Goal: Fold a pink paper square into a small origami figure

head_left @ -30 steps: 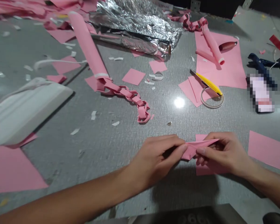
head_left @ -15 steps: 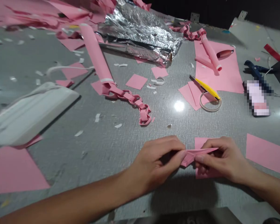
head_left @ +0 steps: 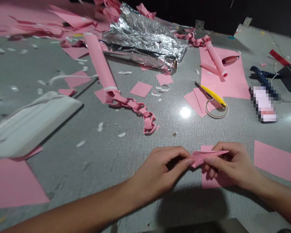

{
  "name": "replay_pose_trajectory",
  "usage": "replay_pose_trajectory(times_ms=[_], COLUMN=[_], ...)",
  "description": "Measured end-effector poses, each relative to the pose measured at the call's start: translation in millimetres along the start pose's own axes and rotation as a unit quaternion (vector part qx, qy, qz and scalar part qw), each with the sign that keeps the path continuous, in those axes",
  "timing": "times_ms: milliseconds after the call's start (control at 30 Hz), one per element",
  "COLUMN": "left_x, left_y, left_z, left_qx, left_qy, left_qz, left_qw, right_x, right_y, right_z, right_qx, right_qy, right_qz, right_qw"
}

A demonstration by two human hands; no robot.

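Observation:
A small folded piece of pink paper [head_left: 199, 157] is held between my two hands, above the table's near side. My left hand [head_left: 168, 165] pinches its left corner between thumb and forefinger. At the other end, my right hand [head_left: 229, 163] grips it with the thumb on the near face and the fingers behind. The paper narrows to a long point on the right. Beneath my right hand lies a flat pink sheet [head_left: 207, 181], partly covered by the hand. Another pink sheet [head_left: 277, 160] rests to the right.
A pink paper chain [head_left: 138, 106] joins a pink paper tube [head_left: 100, 61]. Beyond are a foil roll [head_left: 145, 60], a yellow-handled cutter [head_left: 213, 94], a phone [head_left: 264, 103] and a dark blue tool [head_left: 263, 76]. A white face mask [head_left: 36, 124] lies left, among paper scraps.
The folded paper sits slightly higher and further right, and its left corner shows less behind my left fingertips. Both hands keep their pinch. The whole view has shifted slightly.

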State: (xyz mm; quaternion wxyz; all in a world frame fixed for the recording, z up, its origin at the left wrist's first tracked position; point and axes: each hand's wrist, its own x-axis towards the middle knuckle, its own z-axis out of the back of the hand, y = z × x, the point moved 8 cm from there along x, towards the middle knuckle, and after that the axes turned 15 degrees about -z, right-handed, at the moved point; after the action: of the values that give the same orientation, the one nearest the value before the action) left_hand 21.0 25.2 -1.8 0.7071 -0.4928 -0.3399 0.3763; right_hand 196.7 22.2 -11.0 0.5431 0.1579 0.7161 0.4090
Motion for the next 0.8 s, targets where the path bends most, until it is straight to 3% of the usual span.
replay_pose_trajectory(times_ms=[333, 567, 800], left_x=[-5.3, -1.5, 3.0], left_y=[-2.5, 0.8, 2.5], left_z=[-1.7, -9.4, -8.0], left_qx=[0.027, -0.005, -0.068], left_qy=[0.012, 0.069, 0.057], left_qz=[-0.081, -0.052, 0.006], left_qw=[0.996, 0.996, 0.996], right_x=[5.8, 3.7, 5.1], right_y=[-1.4, -1.9, -0.5], right_z=[-4.1, -8.2, -4.0], right_qx=[0.038, 0.058, 0.058], right_qy=[0.005, 0.028, 0.056], right_qz=[-0.010, -0.034, 0.002], right_qw=[0.999, 0.997, 0.997])
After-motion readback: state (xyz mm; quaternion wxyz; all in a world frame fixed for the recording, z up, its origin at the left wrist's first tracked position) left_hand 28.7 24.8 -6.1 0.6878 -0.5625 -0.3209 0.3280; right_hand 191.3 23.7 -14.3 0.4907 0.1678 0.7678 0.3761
